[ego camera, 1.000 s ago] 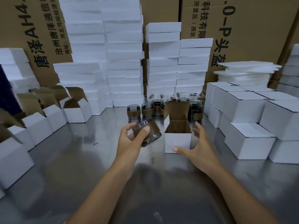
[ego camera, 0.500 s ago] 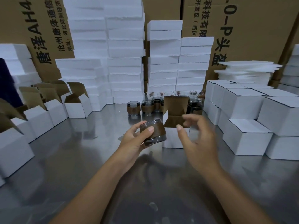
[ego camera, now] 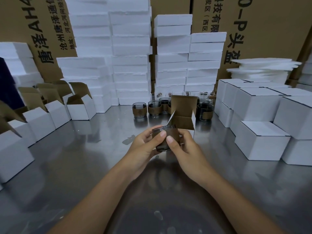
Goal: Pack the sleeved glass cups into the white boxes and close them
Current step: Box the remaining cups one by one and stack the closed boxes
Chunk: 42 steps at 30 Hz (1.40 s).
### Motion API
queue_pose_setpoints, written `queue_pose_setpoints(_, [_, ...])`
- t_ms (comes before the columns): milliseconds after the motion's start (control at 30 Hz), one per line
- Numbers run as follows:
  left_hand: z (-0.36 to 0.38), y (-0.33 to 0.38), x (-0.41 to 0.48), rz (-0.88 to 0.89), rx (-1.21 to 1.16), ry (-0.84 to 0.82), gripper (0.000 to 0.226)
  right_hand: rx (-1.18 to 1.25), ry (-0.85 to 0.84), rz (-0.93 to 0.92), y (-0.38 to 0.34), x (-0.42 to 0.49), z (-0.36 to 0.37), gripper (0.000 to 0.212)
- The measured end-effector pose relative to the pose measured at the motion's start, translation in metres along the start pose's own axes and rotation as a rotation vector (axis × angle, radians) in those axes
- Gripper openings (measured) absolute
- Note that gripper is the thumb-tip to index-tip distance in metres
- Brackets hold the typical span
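Hands at work on the packing line: a sleeved glass cup (ego camera: 166,138) is held above the steel desk (ego camera: 81,162), just in front of the open white box (ego camera: 183,121) and not yet inside it. It is gripped from both sides, the left hand (ego camera: 143,147) wrapped round one wall and the right hand (ego camera: 187,149) round the other. The fingers (ego camera: 169,140) of both are clamped on the brown sleeve, and the thumbs nearly meet across the front. The rim is kept uppermost.

The step in hand is judged to be the lowering of the cup into the box. It is best done with the cup lifted over the near wall, centred between the side flaps, and let down until its base is seated. The sleeve should be kept from riding up.

The tall lid flap is stood up at the box's far side and the side flaps are splayed. The light box could be pushed if its near edge is clipped.

Open desk is seen in front of the box and to its left. Closed white boxes (ego camera: 263,142) are stacked near its right, and open boxes (ego camera: 81,111) are ranged well to its left. Just behind it more sleeved cups (ego camera: 139,110) are lined up, so a backward shove is to be avoided. Behind those, foam blocks (ego camera: 131,65) and brown cartons (ego camera: 273,27) are piled.
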<state>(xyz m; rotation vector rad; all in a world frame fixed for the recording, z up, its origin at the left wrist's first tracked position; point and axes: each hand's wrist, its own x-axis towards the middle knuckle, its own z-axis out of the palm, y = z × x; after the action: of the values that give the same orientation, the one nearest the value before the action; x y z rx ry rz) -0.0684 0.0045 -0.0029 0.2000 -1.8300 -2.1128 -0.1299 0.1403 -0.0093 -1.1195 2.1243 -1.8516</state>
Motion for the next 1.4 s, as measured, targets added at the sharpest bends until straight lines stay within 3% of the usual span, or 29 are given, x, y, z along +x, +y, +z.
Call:
queue_pose_setpoints(233, [-0.004,0.000,0.000,0.026,-0.022,-0.060,0.042,0.213,0.120,0.134,-0.003,0.007,0.001,0.020])
queue_pose_setpoints(433, [-0.002,-0.001,-0.001,0.063,-0.043,-0.027,0.055,0.334,0.124,0.288,-0.005,0.013,-0.003,0.041])
queue_pose_setpoints(733, [0.001,-0.001,0.000,0.075,-0.081,0.023,0.068,0.329,0.105,0.314,-0.007,0.012,-0.003,0.048])
queue_pose_setpoints(1133, [-0.001,0.000,0.001,0.048,-0.041,0.019,0.053,0.178,0.152,0.056,-0.011,0.005,-0.003,0.048])
queue_pose_setpoints(1400, [0.002,0.003,-0.001,0.026,-0.060,-0.010,0.058,0.117,0.169,-0.038,-0.011,0.001,-0.002,0.051])
